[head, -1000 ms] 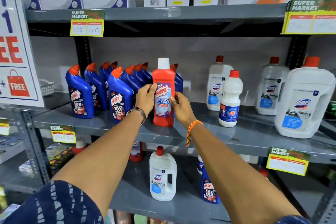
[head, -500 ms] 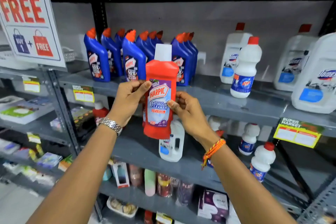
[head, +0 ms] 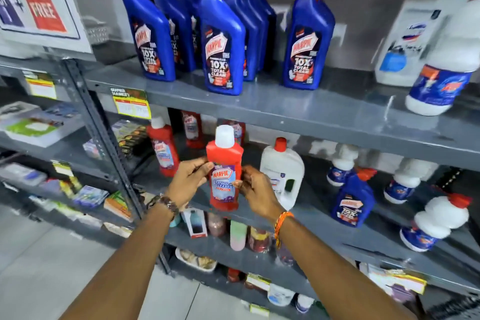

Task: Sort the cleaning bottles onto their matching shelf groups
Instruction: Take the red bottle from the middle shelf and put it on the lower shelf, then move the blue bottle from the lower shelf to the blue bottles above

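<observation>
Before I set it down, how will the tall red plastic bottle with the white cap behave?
The tall red plastic bottle with the white cap is narrow-based, so it probably tips easily. Its rigid-looking plastic should keep shape. The glossy surface may be slippery; the left hand and right hand pinch its label.

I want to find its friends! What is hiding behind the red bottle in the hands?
Behind the held red bottle, more red bottles stand on the lower shelf, and a white jug beside them. The held bottle covers part of one, so any others directly behind stay unseen.
</observation>
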{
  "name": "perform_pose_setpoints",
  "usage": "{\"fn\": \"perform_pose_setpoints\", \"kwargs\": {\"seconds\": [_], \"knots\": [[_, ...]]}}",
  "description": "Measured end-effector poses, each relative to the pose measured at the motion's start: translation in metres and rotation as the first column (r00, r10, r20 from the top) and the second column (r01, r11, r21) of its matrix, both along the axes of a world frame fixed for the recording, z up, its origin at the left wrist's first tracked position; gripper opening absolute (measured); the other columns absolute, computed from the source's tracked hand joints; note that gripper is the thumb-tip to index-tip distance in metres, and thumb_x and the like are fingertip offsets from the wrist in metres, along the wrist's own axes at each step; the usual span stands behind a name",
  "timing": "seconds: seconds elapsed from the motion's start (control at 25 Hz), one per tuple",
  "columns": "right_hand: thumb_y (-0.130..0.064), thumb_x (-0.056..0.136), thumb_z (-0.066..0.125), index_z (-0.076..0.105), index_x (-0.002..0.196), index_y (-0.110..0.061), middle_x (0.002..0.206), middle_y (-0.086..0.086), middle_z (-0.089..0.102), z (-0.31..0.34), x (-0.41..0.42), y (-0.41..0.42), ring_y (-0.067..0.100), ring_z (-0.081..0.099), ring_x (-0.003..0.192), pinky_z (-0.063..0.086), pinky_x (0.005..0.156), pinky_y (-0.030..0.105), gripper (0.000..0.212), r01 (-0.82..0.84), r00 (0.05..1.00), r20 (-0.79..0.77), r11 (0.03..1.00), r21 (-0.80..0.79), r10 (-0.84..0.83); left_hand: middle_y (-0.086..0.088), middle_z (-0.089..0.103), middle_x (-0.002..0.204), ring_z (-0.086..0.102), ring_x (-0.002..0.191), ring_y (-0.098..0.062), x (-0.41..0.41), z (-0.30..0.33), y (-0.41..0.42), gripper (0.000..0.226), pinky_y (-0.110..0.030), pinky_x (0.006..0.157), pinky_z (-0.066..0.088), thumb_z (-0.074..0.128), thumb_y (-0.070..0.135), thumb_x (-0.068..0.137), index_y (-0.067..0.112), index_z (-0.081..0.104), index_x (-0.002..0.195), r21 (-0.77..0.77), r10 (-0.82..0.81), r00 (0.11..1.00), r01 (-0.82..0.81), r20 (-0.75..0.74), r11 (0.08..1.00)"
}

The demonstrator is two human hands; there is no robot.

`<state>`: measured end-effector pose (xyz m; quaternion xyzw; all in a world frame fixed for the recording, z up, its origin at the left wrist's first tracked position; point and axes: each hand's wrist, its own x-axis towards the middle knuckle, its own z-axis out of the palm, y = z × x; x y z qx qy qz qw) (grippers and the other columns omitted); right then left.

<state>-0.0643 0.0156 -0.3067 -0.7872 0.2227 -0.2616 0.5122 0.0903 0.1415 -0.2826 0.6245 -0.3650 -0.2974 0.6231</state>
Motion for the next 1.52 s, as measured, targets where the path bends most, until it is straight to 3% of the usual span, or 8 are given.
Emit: {"fn": "perform_pose_setpoints", "kwargs": {"seconds": [0.4, 0.6, 0.88, 1.0, 1.16, 1.32, 1.44, 1.52], "knots": [[0.01, 0.095, 0.056, 0.057, 0.124, -0.001, 0.133, 0.031, 0.063, -0.046, 0.104, -0.054, 0.024, 0.057, 0.119, 0.053, 0.101, 0.025, 0.031, 0.049, 0.999, -0.028, 0.992, 0.113, -0.046, -0.002, 0.069, 0.103, 0.056, 0.107, -0.017, 0.102, -0.054, -0.075, 0.021, -0.042, 0.105, 0.042, 0.051, 0.013, 0.102, 0.02, 0.071, 0.096, 0.04, 0.004, 0.991, 0.002, -0.133, 0.999], [0.007, 0.097, 0.056, 0.056, 0.122, -0.008, 0.134, 0.029, 0.064, -0.066, 0.116, -0.06, 0.025, 0.06, 0.121, 0.048, 0.112, 0.05, 0.029, 0.056, 0.994, -0.096, 0.989, 0.135, -0.043, 0.019, 0.073, 0.087, 0.058, 0.094, -0.002, 0.115, -0.072, -0.084, 0.023, -0.026, 0.087, 0.046, 0.05, 0.011, 0.102, 0.023, 0.068, 0.094, 0.1, 0.019, 0.99, -0.005, -0.139, 0.995], [-0.002, 0.098, 0.059, 0.046, 0.141, -0.002, 0.144, 0.019, 0.06, -0.063, 0.118, -0.059, 0.033, 0.06, 0.132, 0.046, 0.114, 0.051, 0.045, 0.052, 0.982, -0.188, 0.99, 0.13, -0.027, 0.021, 0.077, 0.092, 0.066, 0.087, 0.007, 0.111, -0.077, -0.076, 0.025, -0.012, 0.081, 0.052, 0.049, 0.011, 0.103, 0.024, 0.069, 0.108, 0.052, 0.036, 0.997, -0.033, -0.061, 0.998], [0.0, 0.1, 0.055, 0.036, 0.153, -0.002, 0.155, 0.014, 0.051, -0.047, 0.092, -0.041, 0.028, 0.053, 0.14, 0.036, 0.119, 0.03, 0.057, 0.094, 0.983, -0.163, 0.994, 0.052, -0.084, -0.002, 0.075, 0.116, 0.065, 0.1, -0.008, 0.092, -0.085, -0.061, 0.027, -0.028, 0.095, 0.051, 0.057, 0.017, 0.1, 0.011, 0.069, 0.123, 0.051, 0.275, 0.954, -0.283, 0.121, 0.958], [0.001, 0.101, 0.052, 0.051, 0.143, -0.003, 0.144, 0.0, 0.06, -0.031, -0.002, -0.005, -0.001, 0.059, 0.13, 0.047, 0.11, 0.023, 0.042, 0.222, 0.97, 0.072, 0.965, 0.142, -0.234, -0.005, 0.076, 0.09, 0.071, 0.091, -0.03, 0.017, -0.102, -0.031, 0.014, -0.045, 0.091, 0.057, 0.061, 0.019, 0.091, 0.022, 0.073, 0.099, -0.06, 0.495, 0.865, -0.491, 0.088, 0.869], [0.003, 0.096, 0.062, 0.066, 0.124, 0.004, 0.119, -0.027, 0.072, -0.028, -0.123, -0.018, -0.009, 0.065, 0.113, 0.052, 0.097, 0.014, 0.028, 0.526, 0.801, 0.214, 0.828, 0.195, -0.56, 0.006, 0.078, 0.083, 0.073, 0.079, -0.025, -0.075, -0.112, -0.046, 0.01, -0.034, 0.077, 0.058, 0.062, 0.03, 0.088, 0.032, 0.071, 0.085, -0.039, 0.183, 0.977, -0.18, 0.106, 0.983], [0.002, 0.093, 0.066, 0.067, 0.122, 0.001, 0.122, 0.0, 0.073, -0.036, -0.195, -0.065, 0.004, 0.068, 0.109, 0.056, 0.103, 0.042, 0.028, 0.696, 0.638, 0.255, 0.686, 0.211, -0.726, 0.003, 0.076, 0.082, 0.07, 0.073, -0.01, -0.142, -0.11, -0.083, 0.004, -0.029, 0.068, 0.058, 0.068, 0.029, 0.087, 0.026, 0.071, 0.086, 0.001, -0.062, 0.984, 0.063, 0.168, 0.998], [0.003, 0.093, 0.066, 0.062, 0.127, 0.003, 0.131, 0.015, 0.067, -0.036, -0.224, -0.098, 0.0, 0.066, 0.109, 0.054, 0.106, 0.036, 0.035, 0.726, 0.614, 0.237, 0.657, 0.205, -0.753, 0.004, 0.075, 0.094, 0.069, 0.083, 0.0, -0.178, -0.11, -0.116, 0.017, -0.021, 0.079, 0.056, 0.075, 0.01, 0.086, 0.021, 0.069, 0.099, 0.045, -0.21, 0.963, 0.206, 0.169, 0.978]]}}
